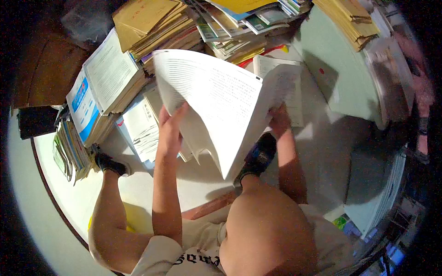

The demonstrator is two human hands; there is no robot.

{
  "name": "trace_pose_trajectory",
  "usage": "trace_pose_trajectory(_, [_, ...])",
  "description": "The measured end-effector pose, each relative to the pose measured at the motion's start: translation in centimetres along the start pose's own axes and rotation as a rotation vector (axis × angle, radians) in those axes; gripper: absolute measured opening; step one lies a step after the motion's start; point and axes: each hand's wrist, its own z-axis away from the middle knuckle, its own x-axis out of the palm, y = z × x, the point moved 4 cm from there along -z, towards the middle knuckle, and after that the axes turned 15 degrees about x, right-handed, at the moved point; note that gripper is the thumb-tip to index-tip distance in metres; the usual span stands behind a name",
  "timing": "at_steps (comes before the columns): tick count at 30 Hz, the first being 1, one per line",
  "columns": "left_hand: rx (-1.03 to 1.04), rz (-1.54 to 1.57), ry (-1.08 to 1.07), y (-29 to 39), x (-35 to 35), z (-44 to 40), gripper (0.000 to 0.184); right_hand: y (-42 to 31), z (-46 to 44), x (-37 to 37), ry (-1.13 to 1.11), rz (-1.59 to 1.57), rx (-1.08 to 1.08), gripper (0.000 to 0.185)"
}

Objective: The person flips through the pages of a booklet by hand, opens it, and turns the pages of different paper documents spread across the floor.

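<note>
Large white printed sheets (216, 87) are held up between my two hands, bent and folded, with a pointed corner hanging down in the middle. My left hand (171, 129) grips the left part, thumb against the paper. On the right side, my right hand (279, 120) is closed on the edge of the sheets, partly in shadow. Behind and below the sheets, a white booklet (142, 129) and other papers lie on the floor to the left. Another stack of printed paper (294, 110) lies behind my right hand.
Piles of papers and books (113, 73) stand at the left, with brown envelopes (147, 18) on top of one. Magazines (262, 23) are heaped at the back. A pale green board (345, 78) is at the right. My legs and dark shoes (110, 163) are on both sides.
</note>
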Motion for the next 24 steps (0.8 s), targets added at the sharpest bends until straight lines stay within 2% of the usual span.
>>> trace_pose_trajectory(1, [0.04,-0.091,0.038,0.2,-1.6,-0.5,0.042,-1.0,-0.5,-1.5,0.082,0.484,-0.133,0.049])
trace_pose_trajectory(2, [0.105,-0.05,0.054,0.7,-2.9,-0.9,0.042,-0.9,-1.2,-3.3,-0.012,-0.368,0.146,0.041])
trace_pose_trajectory(4, [0.239,-0.012,0.067,2.0,-4.4,-1.3,0.04,-1.0,-2.3,-4.7,-0.104,-1.211,0.424,0.033])
trace_pose_trajectory(6, [0.308,0.027,-0.007,3.7,-5.5,-1.6,0.039,-2.0,-3.7,-6.9,-0.008,-1.088,0.003,0.031])
trace_pose_trajectory(7, [0.385,-0.022,-0.14,5.2,-5.1,-1.1,0.039,-2.4,-4.0,-7.5,-0.009,-1.087,0.002,0.031])
trace_pose_trajectory(9, [0.491,0.079,-0.23,5.5,-5.2,-1.4,0.025,-4.1,-4.3,-8.4,-0.164,-1.033,-0.164,0.029])
trace_pose_trajectory(10, [0.493,0.08,-0.227,5.3,-5.8,-1.6,0.025,-4.3,-4.7,-8.4,-0.172,-0.904,-0.236,0.028])
trace_pose_trajectory(12, [0.418,-0.204,-0.332,3.9,-6.7,-2.0,0.023,-3.0,-5.1,-5.4,-0.191,-0.881,-0.216,0.026])
trace_pose_trajectory(13, [0.419,-0.204,-0.33,3.3,-6.8,-2.0,0.023,-3.3,-5.1,-4.6,-0.206,-0.857,-0.192,0.026])
trace_pose_trajectory(14, [0.403,-0.225,-0.35,2.6,-6.7,-2.0,0.024,-3.1,-5.0,-3.6,-0.307,-0.834,-0.046,0.026])
trace_pose_trajectory(15, [0.386,-0.246,-0.37,1.6,-6.7,-2.0,0.025,-3.0,-5.0,-2.7,-0.266,-0.807,-0.157,0.026])
trace_pose_trajectory(17, [0.364,-0.222,-0.361,-0.2,-7.5,-2.1,0.021,-2.9,-4.9,-1.9,-0.205,-0.754,-0.119,0.026])
trace_pose_trajectory(19, [0.255,-0.463,-0.029,-0.3,-8.0,-1.5,0.034,-3.6,-4.4,-3.1,-0.169,-0.815,-0.095,0.023])
trace_pose_trajectory(21, [0.238,-0.463,-0.09,-0.1,-7.8,-2.3,0.036,-3.4,-3.8,-4.9,-0.093,-0.897,0.242,0.021])
trace_pose_trajectory(23, [0.129,-0.45,-0.147,-0.4,-7.1,-2.9,0.037,0.1,-5.0,-4.4,0.039,-0.953,0.253,0.031])
trace_pose_trajectory(24, [0.14,-0.4,-0.14,-0.4,-5.6,-2.8,0.035,0.6,-5.4,-5.1,0.048,-0.95,0.246,0.032])
